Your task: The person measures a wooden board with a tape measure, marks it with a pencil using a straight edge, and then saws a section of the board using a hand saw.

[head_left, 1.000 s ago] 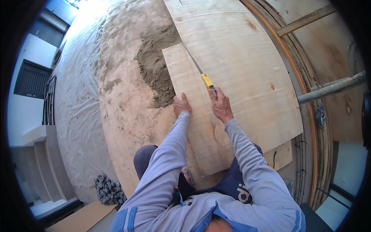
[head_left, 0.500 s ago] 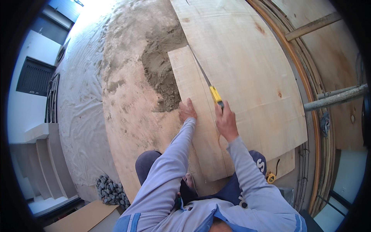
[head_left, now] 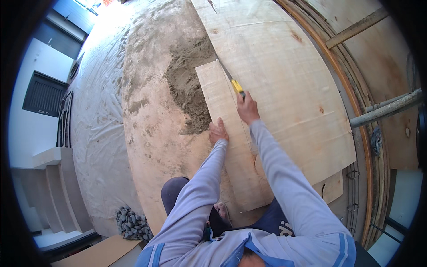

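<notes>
My right hand (head_left: 247,108) is closed round the yellow handle of a hand saw (head_left: 237,86). The saw's narrow blade points away from me and meets the plywood near the far end of a long dark line. Left of that line runs a plywood strip (head_left: 210,75), beside the large pale plywood sheet (head_left: 293,89). My left hand (head_left: 218,132) grips the strip's left edge, fingers partly hidden from view. Lower down, the line continues between my forearms toward the near edge of the wood.
Loose sand (head_left: 191,84) is heaped left of the strip on a stained board. Plastic sheeting (head_left: 100,133) covers the far left, near steps (head_left: 60,191). Dark stones (head_left: 132,224) sit lower left. Metal pipes (head_left: 387,109) and a wooden bar (head_left: 356,29) stick in from the right.
My right hand and the saw have moved forward and slightly left along the line, so less blade shows. My left hand stays on the strip's edge. A yellow tape measure at lower right is now out of sight.
</notes>
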`<state>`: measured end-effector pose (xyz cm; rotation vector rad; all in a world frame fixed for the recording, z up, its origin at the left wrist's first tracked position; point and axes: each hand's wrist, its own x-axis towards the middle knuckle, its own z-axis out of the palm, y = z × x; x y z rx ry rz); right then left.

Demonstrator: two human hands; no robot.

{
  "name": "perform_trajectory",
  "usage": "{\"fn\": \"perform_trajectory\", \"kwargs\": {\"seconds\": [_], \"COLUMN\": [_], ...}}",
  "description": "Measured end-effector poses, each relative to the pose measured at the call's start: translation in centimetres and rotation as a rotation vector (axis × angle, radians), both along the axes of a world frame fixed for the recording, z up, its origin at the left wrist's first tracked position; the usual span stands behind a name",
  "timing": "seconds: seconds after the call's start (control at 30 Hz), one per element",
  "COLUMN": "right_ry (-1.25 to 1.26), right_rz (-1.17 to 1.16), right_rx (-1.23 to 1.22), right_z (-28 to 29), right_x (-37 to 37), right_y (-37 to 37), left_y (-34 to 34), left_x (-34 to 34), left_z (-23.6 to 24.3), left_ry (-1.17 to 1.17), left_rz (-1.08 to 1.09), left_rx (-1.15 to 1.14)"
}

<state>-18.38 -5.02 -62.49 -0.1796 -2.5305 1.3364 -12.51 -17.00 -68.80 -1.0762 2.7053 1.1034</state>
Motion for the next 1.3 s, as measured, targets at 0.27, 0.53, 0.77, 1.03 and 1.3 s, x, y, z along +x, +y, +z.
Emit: {"fn": "perform_trajectory", "kwargs": {"seconds": [0.27, 0.53, 0.77, 1.03, 1.3], "right_ry": [-0.141, -0.168, -0.047, 0.008, -0.156], "right_rz": [0.102, 0.083, 0.041, 0.126, 0.060], "right_rx": [-0.107, -0.002, -0.046, -0.181, 0.019], "right_z": [3.3, 1.9, 1.0, 3.6, -0.4], "right_x": [11.2, 4.1, 0.3, 11.1, 2.3], "right_y": [-0.9, -2.4, -0.4, -1.3, -2.4], "left_y": [-3.3, -3.1, -1.5, -4.0, -2.9], "left_x": [0.8, 0.6, -0.3, 0.8, 0.9], "left_z": [-1.0, -1.7, -1.4, -2.3, -2.8], "left_ry": [-0.066, -0.093, 0.027, 0.022, -0.009], "left_rz": [0.077, 0.043, -0.004, 0.008, 0.011], "left_rx": [-0.003, 0.027, 0.011, -0.032, 0.010]}}
